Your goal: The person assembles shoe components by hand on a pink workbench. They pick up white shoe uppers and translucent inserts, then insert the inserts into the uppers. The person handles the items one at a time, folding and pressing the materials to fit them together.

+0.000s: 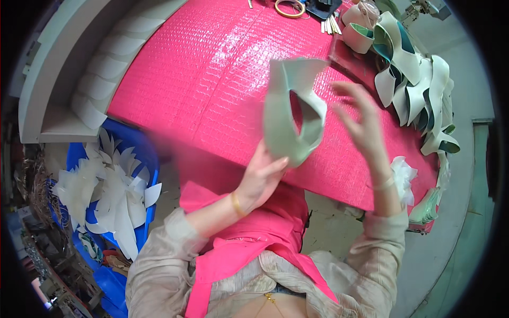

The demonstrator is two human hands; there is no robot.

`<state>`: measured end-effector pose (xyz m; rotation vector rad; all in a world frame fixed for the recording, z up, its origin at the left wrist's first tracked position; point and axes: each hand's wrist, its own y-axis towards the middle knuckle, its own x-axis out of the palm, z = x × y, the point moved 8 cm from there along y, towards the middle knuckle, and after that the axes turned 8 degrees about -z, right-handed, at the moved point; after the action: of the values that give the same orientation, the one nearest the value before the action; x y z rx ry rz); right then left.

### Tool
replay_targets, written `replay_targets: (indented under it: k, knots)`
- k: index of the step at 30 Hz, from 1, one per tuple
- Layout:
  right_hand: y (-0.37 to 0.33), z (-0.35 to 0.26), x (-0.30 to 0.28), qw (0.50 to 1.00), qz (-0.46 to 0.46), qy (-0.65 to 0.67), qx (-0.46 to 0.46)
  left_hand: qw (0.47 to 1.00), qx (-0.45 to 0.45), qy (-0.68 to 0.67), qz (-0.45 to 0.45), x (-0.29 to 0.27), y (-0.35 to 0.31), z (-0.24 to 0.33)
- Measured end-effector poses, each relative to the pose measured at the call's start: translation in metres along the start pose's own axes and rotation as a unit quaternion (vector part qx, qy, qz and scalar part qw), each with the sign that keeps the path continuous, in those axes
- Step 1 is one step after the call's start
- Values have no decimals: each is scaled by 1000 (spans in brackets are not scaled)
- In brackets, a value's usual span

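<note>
A pale green shoe upper (281,122) is held up over the pink table, its oval opening facing me. My left hand (261,175) grips its lower end, with the thumb across the edge. To the right of the upper, my right hand (361,119) is raised with fingers apart and nothing in them. A small gap separates those fingers from the upper, and motion blurs them slightly.
The pink-covered table (212,85) fills the middle. Several white and green uppers (424,90) are piled at its far right. White cut pieces (116,196) fill a blue bin (152,175) at left, below a grey shelf (63,53). A tape roll (290,15) lies at the back.
</note>
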<state>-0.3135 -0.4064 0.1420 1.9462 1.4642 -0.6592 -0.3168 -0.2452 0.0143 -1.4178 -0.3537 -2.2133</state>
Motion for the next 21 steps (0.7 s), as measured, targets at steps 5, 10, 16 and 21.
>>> replay_targets:
  k: [5,10,16,21]
  knots:
    - [25,41,83,972,-144,-184,28,696,30,712,88,-3,-56,99]
    - [42,28,111,914,-71,-398,-37,422,207,881,62,50,90,137]
    - [-32,-14,58,922,-39,-295,-248,529,9,847,59,18,147,136]
    - [-6,22,78,948,-68,-272,-151,499,36,863,70,37,146,121]
